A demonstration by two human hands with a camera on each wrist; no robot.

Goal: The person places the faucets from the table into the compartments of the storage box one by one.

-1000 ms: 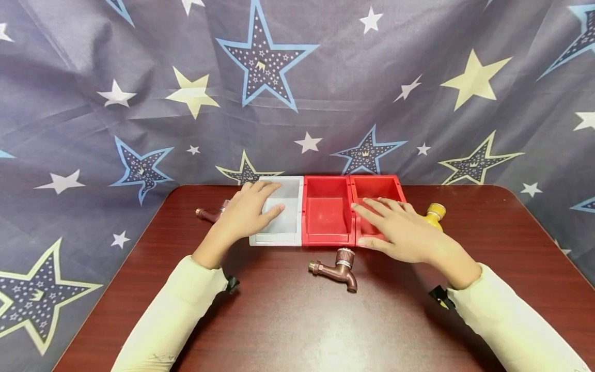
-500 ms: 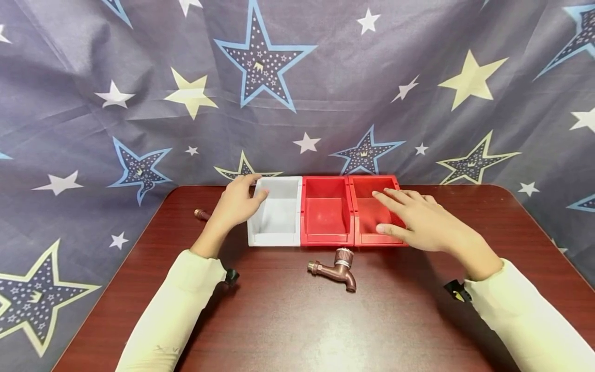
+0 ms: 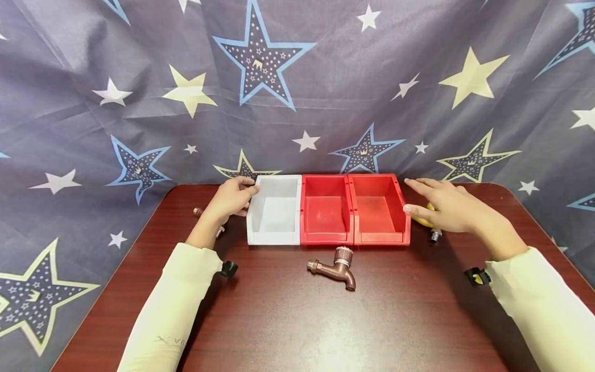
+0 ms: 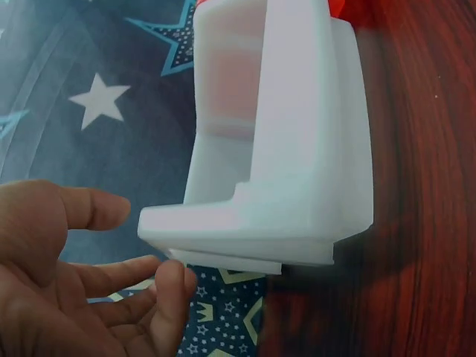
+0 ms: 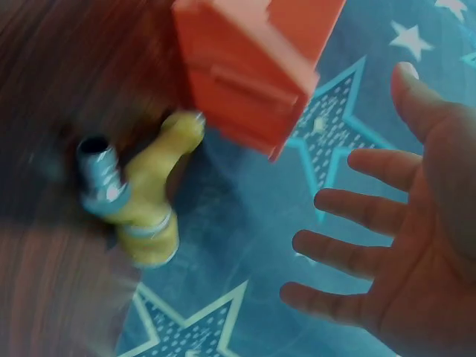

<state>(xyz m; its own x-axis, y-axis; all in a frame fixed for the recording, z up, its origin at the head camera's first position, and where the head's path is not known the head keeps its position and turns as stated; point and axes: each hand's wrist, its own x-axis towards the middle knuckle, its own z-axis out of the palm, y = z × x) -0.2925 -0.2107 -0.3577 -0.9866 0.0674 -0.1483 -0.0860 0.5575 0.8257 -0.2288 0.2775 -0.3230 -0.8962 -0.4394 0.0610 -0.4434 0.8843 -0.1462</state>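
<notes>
Two open hands flank three bins mid-frame on a desk (image 3: pixel 288 330).
Left hand (image 3: pixel 229 200) touches the white bin (image 3: pixel 274 212); right hand (image 3: pixel 448 209) hovers empty over a yellow tap (image 3: pixel 425 219). The tap looks rigid, heavy, best gripped round its body.

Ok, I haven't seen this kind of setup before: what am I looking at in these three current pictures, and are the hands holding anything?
A person works with two bare hands. The wide picture comes from a camera on the head; the close-ups come from cameras on each wrist. On the dark red wooden table stand a white plastic bin and two red plastic bins in a row. A brown metal tap lies in front of them, and a yellow tap lies right of the bins. The left hand is at the white bin's outer side; the right hand hovers open over the yellow tap. Neither grips anything.
</notes>
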